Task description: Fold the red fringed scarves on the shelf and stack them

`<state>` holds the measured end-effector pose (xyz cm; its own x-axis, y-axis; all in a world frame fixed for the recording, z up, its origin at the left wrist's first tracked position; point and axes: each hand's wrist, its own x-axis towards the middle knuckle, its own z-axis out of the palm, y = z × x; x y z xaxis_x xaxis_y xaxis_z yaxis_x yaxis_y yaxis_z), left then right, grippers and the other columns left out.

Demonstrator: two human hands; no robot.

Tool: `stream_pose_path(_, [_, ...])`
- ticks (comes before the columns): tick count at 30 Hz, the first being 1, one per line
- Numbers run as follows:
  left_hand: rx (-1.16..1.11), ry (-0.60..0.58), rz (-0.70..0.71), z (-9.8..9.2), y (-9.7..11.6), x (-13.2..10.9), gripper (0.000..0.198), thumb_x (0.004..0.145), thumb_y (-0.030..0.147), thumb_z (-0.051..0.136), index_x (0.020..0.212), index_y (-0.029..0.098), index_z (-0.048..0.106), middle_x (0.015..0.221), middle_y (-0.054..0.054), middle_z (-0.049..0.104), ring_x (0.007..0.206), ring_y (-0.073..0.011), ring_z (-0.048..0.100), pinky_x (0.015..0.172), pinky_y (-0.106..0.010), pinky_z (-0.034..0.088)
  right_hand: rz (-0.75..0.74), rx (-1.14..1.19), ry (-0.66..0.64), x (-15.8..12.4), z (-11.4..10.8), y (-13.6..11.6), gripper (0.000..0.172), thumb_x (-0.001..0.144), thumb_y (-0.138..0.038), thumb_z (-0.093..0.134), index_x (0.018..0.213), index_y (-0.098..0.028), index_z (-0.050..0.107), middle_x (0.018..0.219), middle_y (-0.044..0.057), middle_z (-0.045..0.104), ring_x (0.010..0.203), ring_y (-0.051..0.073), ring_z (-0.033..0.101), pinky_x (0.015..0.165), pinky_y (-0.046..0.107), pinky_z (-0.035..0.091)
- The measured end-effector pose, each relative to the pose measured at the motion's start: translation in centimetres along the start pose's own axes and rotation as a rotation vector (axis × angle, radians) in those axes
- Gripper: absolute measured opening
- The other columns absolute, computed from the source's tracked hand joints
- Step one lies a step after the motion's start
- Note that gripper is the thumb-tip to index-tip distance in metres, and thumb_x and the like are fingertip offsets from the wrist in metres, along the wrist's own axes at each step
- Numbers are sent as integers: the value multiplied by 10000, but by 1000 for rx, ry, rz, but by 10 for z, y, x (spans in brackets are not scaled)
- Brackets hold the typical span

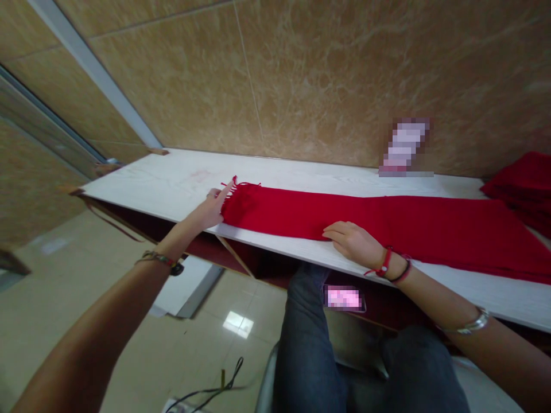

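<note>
A long red scarf (pixel 297 212) lies flat along the white tabletop, with its fringed end on the left. At that fringe, my left hand (pixel 214 206) touches the scarf's end with its fingers stretched out across the tassels. Some of its fingers are hidden behind the hand. My right hand (pixel 355 242) lies on the near edge of the scarf, about mid-length, fingers extended and resting on the cloth. Its thumb is not clearly seen.
More red cloth (pixel 520 186) is heaped at the table's right end. A blurred-out object (pixel 404 146) leans against the tiled wall behind the white table (pixel 163 178). A phone-like object (pixel 344 298) sits below the tabletop near my knees. Black cable (pixel 219 390) lies on the floor.
</note>
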<state>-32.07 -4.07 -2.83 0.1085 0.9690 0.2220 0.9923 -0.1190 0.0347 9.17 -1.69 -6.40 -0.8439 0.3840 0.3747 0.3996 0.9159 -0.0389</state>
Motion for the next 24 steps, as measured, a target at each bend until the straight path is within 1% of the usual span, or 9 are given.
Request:
stream_pose_path(3, [-27,91,-210,8,7,-1,960,653,144,587,1465,96,76,1177,-179,473,922,-228,608,823,-338,494,2,9,8,0,1,0,273,818,-76,468,1012,-114,658,1034,119,673,955,212,599,810,358,482])
stream_pose_path(7, [-85,5,-263,5,10,2,956,682,166,575,1466,84,35,1038,-136,551,921,-232,599,877,-380,473,-2,3,10,0,0,0,276,819,-78,467,1013,-112,660,1032,120,674,946,216,603,804,360,489])
stream_pose_path(9, [-42,25,-278,-2,11,2,922,692,146,551,1473,138,61,1072,-141,542,955,-250,596,868,-393,474,-9,4,12,0,0,0,276,820,-78,465,1013,-108,660,1026,124,675,944,216,604,803,363,491])
stream_pose_path(12, [26,78,-433,-13,11,-3,906,718,147,543,1477,160,48,1148,-188,504,1012,-295,585,850,-420,474,-12,15,20,0,1,1,283,825,-80,462,1025,-112,660,1034,126,671,948,213,601,817,370,489])
stream_pose_path(15, [26,4,-596,-20,7,-10,924,733,150,555,1477,155,8,1229,-240,443,999,-329,596,815,-448,479,-14,23,26,-1,3,2,287,827,-85,469,1037,-120,661,1051,124,664,960,213,595,828,370,484])
stream_pose_path(17, [32,19,-613,-22,4,-14,914,738,138,553,1476,135,14,1296,-263,381,1030,-342,582,827,-452,471,-18,26,24,-2,3,3,294,825,-83,474,1048,-123,661,1053,124,661,969,213,590,831,367,480])
stream_pose_path(19, [84,110,-475,-22,4,-15,837,747,114,526,1468,99,101,1355,-255,334,1147,-349,502,910,-446,431,-17,24,16,-1,2,3,306,821,-78,478,1063,-126,659,1054,124,658,973,213,585,831,366,475])
stream_pose_path(21, [146,124,-148,-22,7,-15,696,758,98,481,1425,108,281,1385,-192,356,1254,-315,399,1006,-428,362,-13,18,-1,1,0,2,313,816,-74,484,1069,-131,658,1052,122,655,976,213,579,825,363,469])
stream_pose_path(24, [180,-157,327,-19,15,-10,538,760,94,429,1282,195,510,1314,-79,500,1235,-217,430,1036,-367,346,-1,-11,-41,10,-3,-3,294,821,-90,499,1063,-133,659,1061,124,649,978,216,571,810,354,456])
